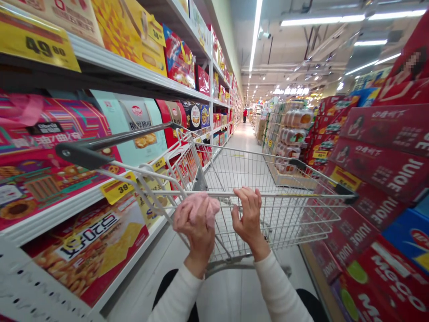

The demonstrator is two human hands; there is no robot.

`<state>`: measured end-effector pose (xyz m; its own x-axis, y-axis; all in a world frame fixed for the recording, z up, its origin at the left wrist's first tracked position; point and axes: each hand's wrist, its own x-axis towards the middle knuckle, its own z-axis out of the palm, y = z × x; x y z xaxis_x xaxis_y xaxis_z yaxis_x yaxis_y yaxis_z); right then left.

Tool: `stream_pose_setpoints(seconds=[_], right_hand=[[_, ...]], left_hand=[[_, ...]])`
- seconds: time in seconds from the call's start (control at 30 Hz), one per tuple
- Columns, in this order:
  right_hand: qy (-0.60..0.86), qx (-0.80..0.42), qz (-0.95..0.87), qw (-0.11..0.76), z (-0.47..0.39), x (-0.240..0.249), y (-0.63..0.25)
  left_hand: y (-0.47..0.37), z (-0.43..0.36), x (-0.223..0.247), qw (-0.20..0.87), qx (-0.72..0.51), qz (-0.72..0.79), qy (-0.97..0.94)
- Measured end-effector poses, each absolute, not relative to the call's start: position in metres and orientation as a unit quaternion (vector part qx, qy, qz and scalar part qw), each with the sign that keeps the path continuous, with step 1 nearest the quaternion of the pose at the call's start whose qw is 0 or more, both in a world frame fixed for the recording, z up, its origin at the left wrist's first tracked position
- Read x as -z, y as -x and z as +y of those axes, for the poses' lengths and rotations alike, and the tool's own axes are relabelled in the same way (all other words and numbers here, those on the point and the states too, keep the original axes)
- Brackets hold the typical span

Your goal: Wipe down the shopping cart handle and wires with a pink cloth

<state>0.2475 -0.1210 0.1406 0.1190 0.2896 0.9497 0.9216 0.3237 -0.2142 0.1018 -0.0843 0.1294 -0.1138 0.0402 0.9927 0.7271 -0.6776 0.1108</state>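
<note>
A wire shopping cart (288, 219) stands sideways across the aisle, its handle (130, 136) toward the left shelf. My left hand (197, 228) is closed on a crumpled pink cloth (204, 206) at the cart's near top rim. To its right, my right hand (248, 214) is at the same rim, fingers bent and apart, with nothing seen in it. Whether its fingertips touch the wire is hard to tell. Through the mesh the basket shows no goods.
Shelves (134, 67) of boxed snacks with yellow price tags line the left. Stacked red drink boxes (378, 179) rise close on the right. Ahead, the pale aisle floor (246, 134) runs past a pallet display (291, 134) toward a distant person in red (245, 114).
</note>
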Motion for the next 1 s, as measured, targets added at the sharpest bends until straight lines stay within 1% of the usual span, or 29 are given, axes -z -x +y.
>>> stream_pose_setpoints(seconds=[0.07, 0.23, 0.3, 0.37, 0.47, 0.53, 0.6, 0.73, 0.8, 0.87, 1.0], right_hand=[[0.507, 0.287, -0.595, 0.554, -0.122, -0.141, -0.247], [0.509, 0.279, -0.602, 0.548, -0.125, -0.141, -0.249], [0.51, 0.274, -0.607, 0.545, -0.126, -0.141, -0.25], [0.509, 0.274, -0.608, 0.545, -0.126, -0.141, -0.251], [0.506, 0.279, -0.603, 0.551, -0.125, -0.14, -0.249], [0.506, 0.28, -0.597, 0.556, -0.123, -0.14, -0.247], [0.509, 0.279, -0.591, 0.56, -0.123, -0.14, -0.246], [0.508, 0.275, -0.599, 0.554, -0.124, -0.141, -0.247], [0.508, 0.274, -0.605, 0.549, -0.125, -0.142, -0.248], [0.511, 0.272, -0.605, 0.547, -0.127, -0.142, -0.25], [0.516, 0.265, -0.602, 0.548, -0.129, -0.141, -0.248]], left_hand=[[-0.106, -0.082, -0.126, 0.264, 0.646, -0.316, 0.642], [-0.101, -0.093, -0.062, 0.278, 0.545, -0.28, 0.74], [-0.089, -0.096, -0.051, 0.266, 0.522, -0.262, 0.767], [-0.076, -0.093, -0.063, 0.259, 0.558, -0.271, 0.741], [-0.064, -0.079, -0.103, 0.258, 0.651, -0.321, 0.638], [-0.064, -0.07, -0.123, 0.247, 0.669, -0.334, 0.617], [-0.068, -0.067, -0.124, 0.241, 0.662, -0.33, 0.628], [-0.07, -0.076, -0.089, 0.233, 0.612, -0.317, 0.687], [-0.066, -0.081, -0.08, 0.23, 0.591, -0.32, 0.704], [-0.059, -0.081, -0.086, 0.231, 0.604, -0.332, 0.686], [-0.047, -0.066, -0.118, 0.22, 0.671, -0.405, 0.581]])
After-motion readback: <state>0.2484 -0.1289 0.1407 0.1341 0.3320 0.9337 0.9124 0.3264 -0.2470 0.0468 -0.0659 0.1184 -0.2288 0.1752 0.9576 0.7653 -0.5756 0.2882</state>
